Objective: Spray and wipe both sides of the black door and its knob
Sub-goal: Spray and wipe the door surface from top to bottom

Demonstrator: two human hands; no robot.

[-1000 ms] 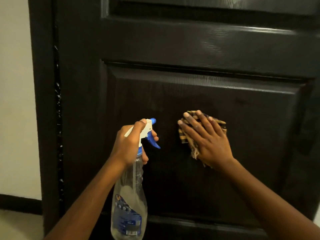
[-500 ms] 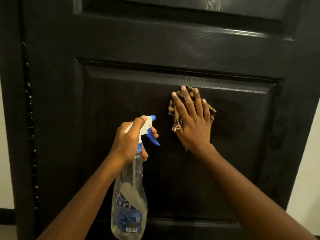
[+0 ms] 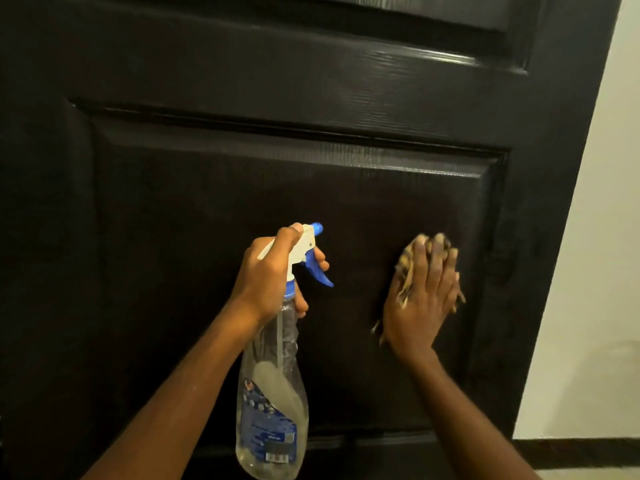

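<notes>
The black panelled door (image 3: 207, 202) fills most of the view. My left hand (image 3: 270, 282) grips the neck of a clear spray bottle (image 3: 273, 393) with a white head and blue trigger, held upright in front of the lower panel. My right hand (image 3: 424, 299) lies flat on the right part of that panel, pressing a brown checked cloth (image 3: 405, 265) against the door. Most of the cloth is hidden under the palm. The hand and cloth are blurred. The knob is not in view.
A pale wall (image 3: 588, 271) runs along the door's right edge, with a dark skirting strip (image 3: 581, 452) at its foot. The raised rail (image 3: 311, 81) crosses the door above the lower panel.
My right hand has slid the cloth from the panel's upper middle down and to the right. The view has shifted rightward, revealing the wall. The left hand with the bottle has kept its pose.
</notes>
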